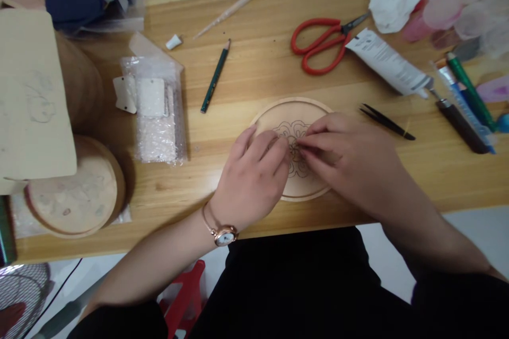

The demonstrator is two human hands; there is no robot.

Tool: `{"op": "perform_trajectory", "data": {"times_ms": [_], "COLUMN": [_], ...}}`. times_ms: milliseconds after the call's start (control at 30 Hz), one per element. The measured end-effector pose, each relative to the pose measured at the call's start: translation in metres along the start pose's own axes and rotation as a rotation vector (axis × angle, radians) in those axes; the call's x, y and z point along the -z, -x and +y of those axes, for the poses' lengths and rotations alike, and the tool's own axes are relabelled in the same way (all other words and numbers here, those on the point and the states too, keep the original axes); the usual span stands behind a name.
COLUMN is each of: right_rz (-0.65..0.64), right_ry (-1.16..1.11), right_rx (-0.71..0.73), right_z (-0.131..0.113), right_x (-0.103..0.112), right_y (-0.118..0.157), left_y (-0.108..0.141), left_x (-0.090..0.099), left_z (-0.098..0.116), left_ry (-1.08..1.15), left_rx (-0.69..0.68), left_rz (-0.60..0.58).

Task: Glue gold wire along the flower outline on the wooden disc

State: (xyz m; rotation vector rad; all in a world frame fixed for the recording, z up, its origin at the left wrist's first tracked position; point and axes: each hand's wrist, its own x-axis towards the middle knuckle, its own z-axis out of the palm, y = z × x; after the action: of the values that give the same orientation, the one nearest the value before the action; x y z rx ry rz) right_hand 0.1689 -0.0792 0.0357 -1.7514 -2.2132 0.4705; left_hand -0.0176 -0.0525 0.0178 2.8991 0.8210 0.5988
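A round wooden plate [278,111] with a raised rim lies near the table's front edge, a dark curly line pattern [296,128] at its middle. My left hand [256,177], with a watch [225,236] at the wrist, rests over the plate's left side, fingers bent and close together; whatever they may hold is hidden. From the right, my right hand [345,156] reaches over the pattern, thumb and fingertips pinched near its centre. Anything between those fingertips is too small to make out. Black tweezers [387,122] lie just beyond my right hand.
Red-handled scissors [320,45], a white tube [389,63], a dark green pencil [216,77] and a pipette [238,4] lie behind the plate. Plastic-wrapped pieces [157,111] and another round wooden piece [79,190] are at left; pens [471,90] and plastic cups [441,10] at right.
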Motion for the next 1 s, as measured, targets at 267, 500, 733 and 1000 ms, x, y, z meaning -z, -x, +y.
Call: {"op": "perform_trajectory", "data": {"times_ms": [267, 500, 733, 1000], "right_rz": [0.009, -0.028, -0.073, -0.112], "right_ry": [0.084, 0.052, 0.109, 0.205], "right_rx": [0.014, 0.002, -0.025, -0.050], "right_z": [-0.002, -0.006, -0.010, -0.018], "right_x": [-0.001, 0.000, -0.001, -0.004], "right_y": [0.003, 0.002, 0.001, 0.002], "left_y": [0.000, 0.000, 0.000, -0.002], "left_x": [0.000, 0.001, 0.002, 0.003], "left_z": [0.001, 0.001, 0.000, -0.001], "left_ry": [-0.020, -0.017, -0.009, 0.028], "left_rx": [0.002, 0.000, -0.012, -0.017], "left_rz": [0.006, -0.011, -0.018, -0.033]}}
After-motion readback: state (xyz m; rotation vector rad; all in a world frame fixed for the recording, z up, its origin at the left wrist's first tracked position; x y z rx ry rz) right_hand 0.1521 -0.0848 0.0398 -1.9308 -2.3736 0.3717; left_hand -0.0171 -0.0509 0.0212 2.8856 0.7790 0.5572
